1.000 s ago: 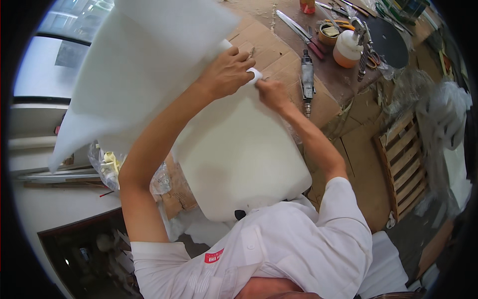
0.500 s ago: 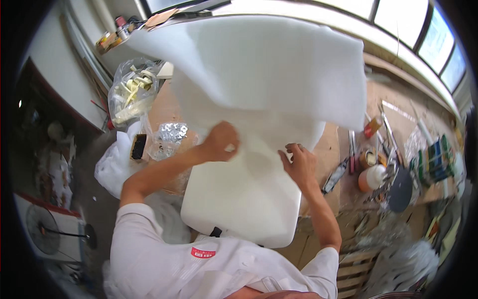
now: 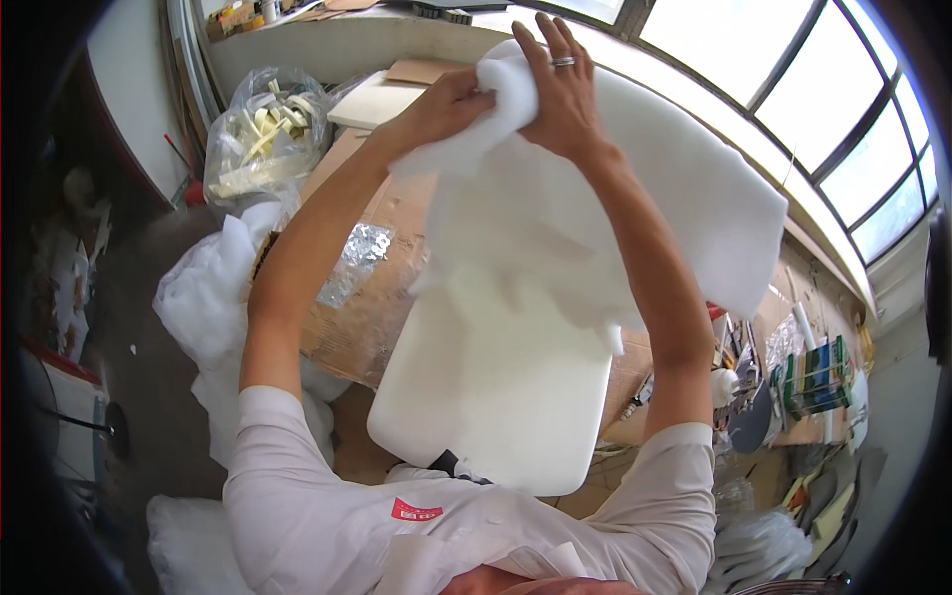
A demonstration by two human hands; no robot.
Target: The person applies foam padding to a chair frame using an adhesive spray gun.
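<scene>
A large sheet of white fluffy batting [image 3: 684, 169] is raised over a cream foam cushion [image 3: 496, 407] with rounded corners, covering its far part. At the sheet's far left, my left hand [image 3: 446, 104] is closed on a bunched edge of the batting. My right hand [image 3: 565, 99], with a ring on one finger, lies against the other side of that bunched fold. Its fingers stretch upward and apart; its thumb is hidden. The cushion's near end reaches close to my shirt, where a small black piece [image 3: 446, 462] shows.
Left of the cushion, cardboard [image 3: 347, 332] covers the table and bears a silvery plastic packet [image 3: 362, 253]. A clear bag of foam scraps [image 3: 263, 139] and white batting [image 3: 213, 273] lie further left. Tools and a white bottle [image 3: 727, 385] stand at right, beside a green-striped bundle [image 3: 818, 377]. Windows line the back.
Both hands have moved up and away from the cushion's middle to the sheet's far left. My left hand has taken hold of the batting, which is now bunched there.
</scene>
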